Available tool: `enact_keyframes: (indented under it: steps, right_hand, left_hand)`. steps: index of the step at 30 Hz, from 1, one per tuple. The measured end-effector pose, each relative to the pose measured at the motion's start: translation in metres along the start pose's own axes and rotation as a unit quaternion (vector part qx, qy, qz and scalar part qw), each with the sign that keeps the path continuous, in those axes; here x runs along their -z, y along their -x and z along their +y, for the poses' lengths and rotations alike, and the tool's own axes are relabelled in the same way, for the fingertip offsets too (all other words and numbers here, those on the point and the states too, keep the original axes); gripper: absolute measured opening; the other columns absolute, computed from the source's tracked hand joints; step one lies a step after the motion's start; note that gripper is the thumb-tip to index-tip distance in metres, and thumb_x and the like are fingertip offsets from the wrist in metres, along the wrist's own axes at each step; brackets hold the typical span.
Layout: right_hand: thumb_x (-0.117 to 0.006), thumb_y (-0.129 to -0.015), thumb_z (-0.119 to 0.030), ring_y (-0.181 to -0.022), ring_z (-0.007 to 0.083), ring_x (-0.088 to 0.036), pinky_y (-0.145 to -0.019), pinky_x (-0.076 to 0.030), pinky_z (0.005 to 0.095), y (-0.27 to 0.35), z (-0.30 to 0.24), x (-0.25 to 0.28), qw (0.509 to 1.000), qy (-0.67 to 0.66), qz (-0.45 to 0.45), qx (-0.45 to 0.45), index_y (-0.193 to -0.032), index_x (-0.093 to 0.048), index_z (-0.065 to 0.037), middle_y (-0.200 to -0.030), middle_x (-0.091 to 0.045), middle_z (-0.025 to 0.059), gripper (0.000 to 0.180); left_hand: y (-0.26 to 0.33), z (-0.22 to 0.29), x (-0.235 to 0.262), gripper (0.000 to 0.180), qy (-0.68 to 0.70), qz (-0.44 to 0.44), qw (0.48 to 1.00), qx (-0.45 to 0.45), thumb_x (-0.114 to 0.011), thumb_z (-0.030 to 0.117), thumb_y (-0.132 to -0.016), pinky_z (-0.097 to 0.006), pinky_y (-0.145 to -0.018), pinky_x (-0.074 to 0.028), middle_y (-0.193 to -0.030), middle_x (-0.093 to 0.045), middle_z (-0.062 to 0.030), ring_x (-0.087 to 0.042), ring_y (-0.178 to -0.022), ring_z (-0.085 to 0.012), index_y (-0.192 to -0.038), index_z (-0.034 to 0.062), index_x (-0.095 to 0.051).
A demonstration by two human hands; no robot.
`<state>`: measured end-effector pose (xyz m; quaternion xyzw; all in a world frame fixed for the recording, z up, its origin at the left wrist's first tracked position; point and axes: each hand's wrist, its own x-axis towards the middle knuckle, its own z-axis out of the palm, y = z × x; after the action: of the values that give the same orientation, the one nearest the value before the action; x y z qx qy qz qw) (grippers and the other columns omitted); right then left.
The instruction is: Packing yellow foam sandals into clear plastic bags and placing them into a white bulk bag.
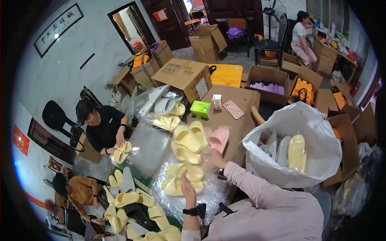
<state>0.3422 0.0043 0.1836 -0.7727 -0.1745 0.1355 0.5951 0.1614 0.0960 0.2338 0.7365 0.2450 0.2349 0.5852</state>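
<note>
Left hand [187,185] and right hand [212,157] both gripped yellow slippers [189,140] in clear plastic bags [209,197] on the desk [237,120]. Several pairs were bagged; loose slippers [132,201] remained.

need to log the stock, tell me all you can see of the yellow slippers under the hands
The yellow slippers are pale, smooth, foam-like slides, several stacked loosely, some sole up, on crinkled clear plastic wrap over the brown table. The left hand rests on the nearest pair; the right hand touches the pile's right side, by a pink slipper.
</note>
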Motion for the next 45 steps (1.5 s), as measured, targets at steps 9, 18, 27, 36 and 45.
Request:
enact_keyframes:
  steps: [9,18,27,36,45]
  right_hand:
    - [-0.055,-0.082,-0.008,-0.075,0.0174,-0.058,-0.068,-0.046,0.0310,0.028,-0.015,-0.025,0.967,-0.038,-0.242,0.071,-0.096,-0.061,-0.001,-0.082,-0.063,0.0109,0.017]
    - [-0.059,-0.077,-0.019,-0.079,0.0291,-0.061,-0.075,-0.044,0.0414,0.052,-0.050,-0.021,0.951,0.112,-0.256,0.131,-0.093,-0.059,-0.002,-0.078,-0.061,0.0157,0.024]
    - [-0.075,-0.061,-0.037,-0.127,0.0421,-0.026,-0.103,-0.021,0.0552,0.086,-0.090,0.011,0.866,0.301,-0.158,0.366,-0.126,-0.046,-0.008,-0.139,-0.026,0.0231,0.077]
    - [-0.052,-0.087,-0.022,-0.106,0.0253,-0.047,-0.092,-0.038,0.0361,0.034,0.030,-0.009,0.934,-0.195,-0.133,0.269,-0.117,-0.043,-0.002,-0.111,-0.049,0.0137,0.037]
    - [-0.036,-0.097,-0.035,-0.108,0.0176,-0.045,-0.094,-0.037,0.0318,0.040,-0.031,-0.010,0.957,-0.146,-0.159,0.195,-0.126,-0.036,-0.006,-0.117,-0.045,0.0035,0.042]
  left_hand:
    - [-0.019,-0.024,-0.028,0.083,-0.059,-0.080,0.995,-0.021,-0.067,0.015,-0.078,-0.036,-0.104,-0.029,-0.136,-0.030,-0.0254,-0.034,-0.125,-0.0325,-0.138,-0.0089,-0.015]
    - [-0.002,-0.002,-0.022,0.047,-0.147,0.037,0.988,-0.002,-0.057,0.004,-0.078,-0.038,-0.068,-0.049,-0.088,-0.066,-0.0148,-0.064,-0.078,-0.0299,-0.124,0.0071,-0.049]
    - [-0.004,0.031,0.001,0.035,-0.160,0.009,0.986,0.043,-0.060,0.006,-0.072,-0.035,-0.071,-0.049,-0.092,-0.065,-0.0174,-0.063,-0.082,-0.0277,-0.107,0.0052,-0.060]
    - [-0.010,0.100,-0.001,0.018,-0.157,-0.003,0.941,-0.299,-0.049,0.003,-0.075,-0.040,-0.067,-0.045,-0.081,-0.057,-0.0157,-0.055,-0.075,-0.0353,-0.091,0.0040,-0.057]
    - [0.053,0.137,0.012,0.033,-0.129,0.045,0.949,-0.285,-0.049,0.008,-0.082,-0.034,-0.074,-0.046,-0.101,-0.051,-0.0173,-0.055,-0.088,-0.0295,-0.114,0.0004,-0.048]
